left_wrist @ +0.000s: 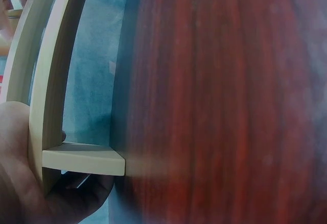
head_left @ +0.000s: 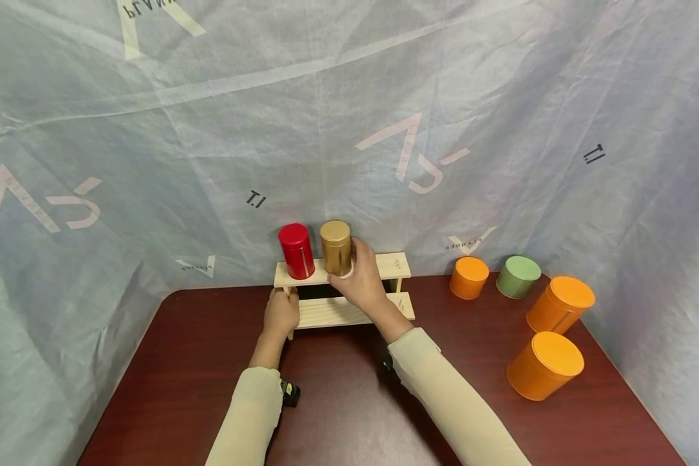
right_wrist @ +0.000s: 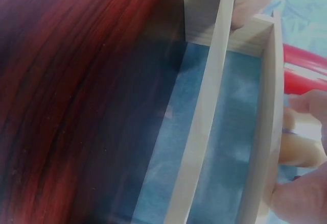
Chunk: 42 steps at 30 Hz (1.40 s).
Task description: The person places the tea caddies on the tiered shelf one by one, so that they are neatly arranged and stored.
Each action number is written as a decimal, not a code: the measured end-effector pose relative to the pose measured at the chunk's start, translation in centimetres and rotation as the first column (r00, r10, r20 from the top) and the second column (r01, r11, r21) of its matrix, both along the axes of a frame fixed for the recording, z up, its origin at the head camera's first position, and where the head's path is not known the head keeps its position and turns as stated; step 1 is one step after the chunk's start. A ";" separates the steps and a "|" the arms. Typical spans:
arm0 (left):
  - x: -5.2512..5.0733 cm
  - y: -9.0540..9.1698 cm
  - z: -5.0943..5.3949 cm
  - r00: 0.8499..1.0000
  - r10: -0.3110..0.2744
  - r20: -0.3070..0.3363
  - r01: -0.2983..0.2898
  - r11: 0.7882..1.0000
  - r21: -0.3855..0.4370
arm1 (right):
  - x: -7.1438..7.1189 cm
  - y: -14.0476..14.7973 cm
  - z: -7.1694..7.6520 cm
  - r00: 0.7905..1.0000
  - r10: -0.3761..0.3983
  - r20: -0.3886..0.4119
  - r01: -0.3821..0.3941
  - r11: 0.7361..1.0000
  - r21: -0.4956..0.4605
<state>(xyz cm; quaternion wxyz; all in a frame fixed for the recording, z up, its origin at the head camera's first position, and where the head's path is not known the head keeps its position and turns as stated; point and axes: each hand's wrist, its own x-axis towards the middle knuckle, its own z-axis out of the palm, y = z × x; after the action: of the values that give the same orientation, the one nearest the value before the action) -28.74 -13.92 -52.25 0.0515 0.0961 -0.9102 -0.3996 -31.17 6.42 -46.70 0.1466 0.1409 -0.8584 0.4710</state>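
A two-tier wooden stand (head_left: 326, 315) is set on the table against the back cloth. On the left of its upper tier a red tin (head_left: 297, 252) stands upright. Beside it is a gold tin (head_left: 334, 249), also upright, gripped from the right by my right hand (head_left: 362, 279). In the right wrist view, fingers and thumb lie around the gold tin (right_wrist: 301, 150) at the upper board. My left hand (head_left: 282, 312) grips the stand's left end. The left wrist view shows that hand (left_wrist: 20, 178) around the wood near a short crosspiece (left_wrist: 84, 158).
Toward the right of the dark red table (head_left: 338, 401) are a small orange tin (head_left: 467, 279), a green tin (head_left: 517, 278) and two larger orange tins, one farther back (head_left: 558, 304) and one nearer (head_left: 542, 367). Grey printed cloth (head_left: 303, 129) hangs behind and at both sides.
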 end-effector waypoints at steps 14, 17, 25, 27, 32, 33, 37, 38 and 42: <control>-0.1 0.0 -0.3 0.999 0.011 -0.036 -0.011 1.000 -0.001 | 1.9 0.6 -0.2 1.000 -0.007 0.026 0.007 1.000 0.022; -0.1 0.0 -0.2 0.999 0.002 -0.042 -0.002 1.000 0.002 | 2.6 1.0 -0.2 0.999 -0.003 0.032 0.002 1.000 0.018; 0.0 -0.1 -0.1 0.999 -0.012 -0.042 0.011 1.000 -0.021 | 4.6 2.3 0.3 0.997 0.036 0.069 -0.036 0.999 -0.006; 0.1 0.0 0.0 0.999 -0.012 -0.039 0.011 1.000 -0.023 | 4.9 2.6 0.4 0.996 0.037 0.084 -0.037 0.999 -0.004; 0.1 0.0 0.0 0.999 -0.005 -0.049 0.003 0.999 -0.042 | 6.0 3.3 0.9 0.991 0.042 0.130 -0.043 0.999 -0.002; 0.1 0.0 0.0 0.999 -0.002 -0.047 0.000 0.999 -0.044 | 6.2 3.4 1.0 0.990 0.044 0.135 -0.045 0.999 -0.002; 0.1 0.1 0.0 0.999 0.005 -0.046 -0.007 0.998 -0.058 | 7.2 4.1 1.5 0.990 0.044 0.134 -0.047 0.999 0.018; 0.1 0.1 0.0 0.999 0.005 -0.048 -0.008 0.998 -0.061 | 7.4 4.2 1.6 0.991 0.042 0.126 -0.046 0.999 0.028; 0.1 0.2 0.1 0.999 0.011 -0.050 -0.014 0.998 -0.058 | 8.2 5.0 2.0 0.996 0.035 0.077 -0.040 0.998 0.058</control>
<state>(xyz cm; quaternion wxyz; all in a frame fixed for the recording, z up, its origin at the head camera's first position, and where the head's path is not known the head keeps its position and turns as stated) -28.66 -13.75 -52.17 0.0796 0.0902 -0.9193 -0.3748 -22.98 11.41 -44.75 0.1007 0.1432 -0.8741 0.4531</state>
